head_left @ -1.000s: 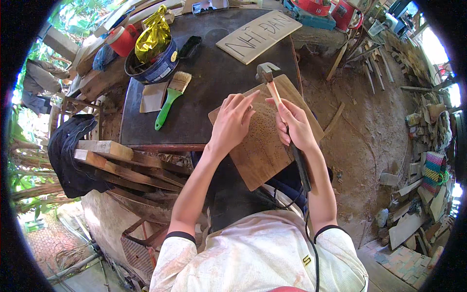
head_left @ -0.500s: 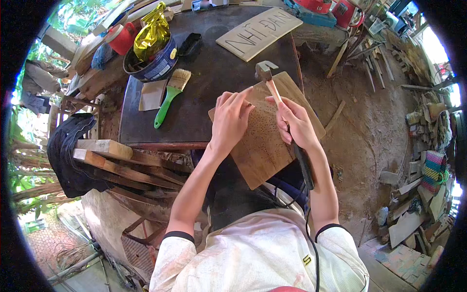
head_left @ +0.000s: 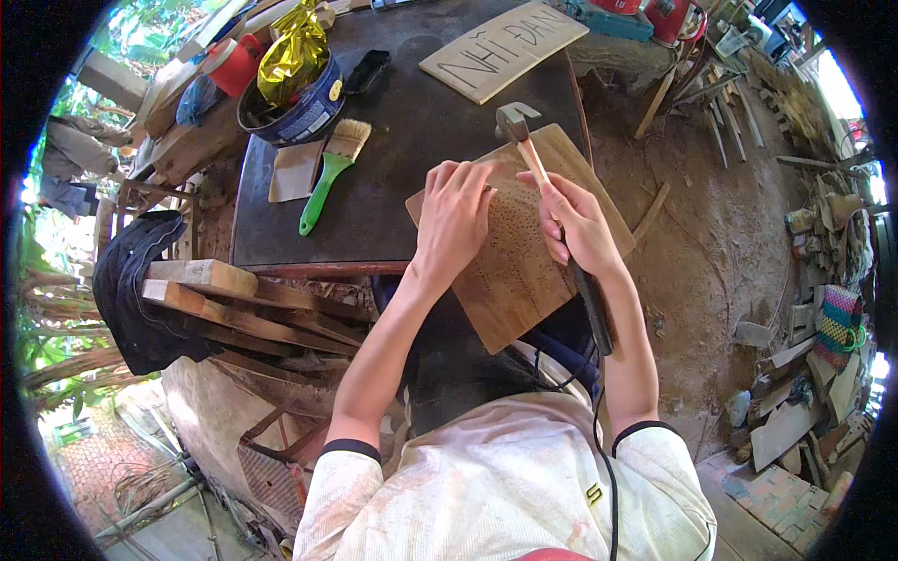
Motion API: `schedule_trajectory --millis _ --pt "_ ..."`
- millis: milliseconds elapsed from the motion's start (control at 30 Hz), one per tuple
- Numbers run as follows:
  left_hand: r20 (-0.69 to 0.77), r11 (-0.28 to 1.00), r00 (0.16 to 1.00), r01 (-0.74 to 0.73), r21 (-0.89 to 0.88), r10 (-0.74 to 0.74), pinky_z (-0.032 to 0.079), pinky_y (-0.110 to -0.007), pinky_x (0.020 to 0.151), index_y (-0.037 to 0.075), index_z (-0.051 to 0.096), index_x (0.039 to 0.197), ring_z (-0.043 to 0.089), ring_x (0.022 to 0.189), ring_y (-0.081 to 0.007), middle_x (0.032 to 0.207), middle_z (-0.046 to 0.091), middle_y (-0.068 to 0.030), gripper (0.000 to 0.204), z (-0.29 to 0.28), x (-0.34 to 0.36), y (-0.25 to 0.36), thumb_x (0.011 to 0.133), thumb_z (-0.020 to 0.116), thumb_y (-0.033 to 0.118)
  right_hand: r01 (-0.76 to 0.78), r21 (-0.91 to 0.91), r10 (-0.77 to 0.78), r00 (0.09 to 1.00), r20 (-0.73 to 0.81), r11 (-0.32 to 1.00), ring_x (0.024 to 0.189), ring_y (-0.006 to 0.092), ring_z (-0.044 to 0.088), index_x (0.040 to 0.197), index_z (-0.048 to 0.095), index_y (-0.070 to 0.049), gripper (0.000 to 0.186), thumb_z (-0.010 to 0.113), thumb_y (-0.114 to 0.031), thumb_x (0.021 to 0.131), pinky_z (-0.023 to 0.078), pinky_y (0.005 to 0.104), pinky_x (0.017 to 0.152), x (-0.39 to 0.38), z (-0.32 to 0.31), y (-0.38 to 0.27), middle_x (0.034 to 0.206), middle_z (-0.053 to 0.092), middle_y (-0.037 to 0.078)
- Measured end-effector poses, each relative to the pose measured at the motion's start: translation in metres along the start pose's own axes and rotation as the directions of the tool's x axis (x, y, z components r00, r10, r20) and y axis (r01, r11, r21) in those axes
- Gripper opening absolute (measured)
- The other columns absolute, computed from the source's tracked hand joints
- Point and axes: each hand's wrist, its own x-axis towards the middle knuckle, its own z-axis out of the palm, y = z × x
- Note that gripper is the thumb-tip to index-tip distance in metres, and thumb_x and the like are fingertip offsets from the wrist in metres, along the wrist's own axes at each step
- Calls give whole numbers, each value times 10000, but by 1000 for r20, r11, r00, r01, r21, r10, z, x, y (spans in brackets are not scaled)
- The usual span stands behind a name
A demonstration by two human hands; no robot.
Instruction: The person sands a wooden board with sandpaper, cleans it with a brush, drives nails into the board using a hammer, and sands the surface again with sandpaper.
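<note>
The wooden board (head_left: 524, 294) lay aslant in front of the person's torso, its far part over the dark table (head_left: 383, 220) and its near corner over the lap. Small dark dots were already scattered thickly across its middle, whereas the near corner and the strip along its right edge looked plain; whether those parts were meant to stay so could not be told. The right hand (head_left: 582, 222) was closed around the claw hammer (head_left: 538, 166), whose head stood near the board's far-left edge. The left hand (head_left: 456, 215) hovered at or just over the board's left part, fingers bent and half closed; whether it pinched something small could not be made out.

Bare tabletop ran from the board's left corner to the green-handled paintbrush (head_left: 326, 192), giving that side some room. Beyond the lettered panel's (head_left: 505, 49) right end the table edge dropped toward the dirt floor (head_left: 716, 266), with open air beside the right forearm. A black cable (head_left: 600, 421) hung close to that arm's inner side
</note>
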Motion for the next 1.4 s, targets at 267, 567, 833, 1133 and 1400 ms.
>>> schedule_trajectory --millis 267,567,833,1133,1400 --pt "-58 1000 998 -6 -2 6 468 -445 974 79 697 1221 612 1003 -315 961 663 -96 284 4 -1 -2 939 713 43 -8 -35 9 1000 24 999 445 31 387 1487 574 -2 452 437 -320 1196 355 222 416 2 -1 -2 690 412 -57" --pt "-45 1000 999 -10 -12 9 471 -440 964 82 693 1250 612 992 -317 954 664 -97 324 3 0 -1 929 725 45 -13 -38 13 1000 8 999 447 27 384 1478 576 13 456 449 -320 1192 358 220 419 0 1 -5 698 417 -58" --pt "47 996 999 -3 -84 7 458 -456 1015 57 663 1285 617 1036 -335 1038 689 -110 340 -2 -1 -4 948 676 14 -13 -30 14 1000 28 999 448 27 404 1479 567 27 476 453 -335 1191 364 221 427 2 -1 -1 693 426 -58" --pt "41 995 996 79 -66 -76 466 -453 987 50 657 1321 611 1029 -344 1029 680 -123 373 1 0 -3 951 674 11 14 -25 -14 999 32 1000 446 41 427 1464 585 8 492 471 -380 1183 366 241 427 4 -5 5 676 452 -53" --pt "-26 998 998 55 35 -54 528 -439 910 61 708 1260 654 950 -314 981 706 -109 333 0 2 1 930 752 45 17 -5 -17 1000 24 1000 462 39 426 1462 579 32 482 464 -348 1187 372 242 429 3 -2 2 696 465 -46"
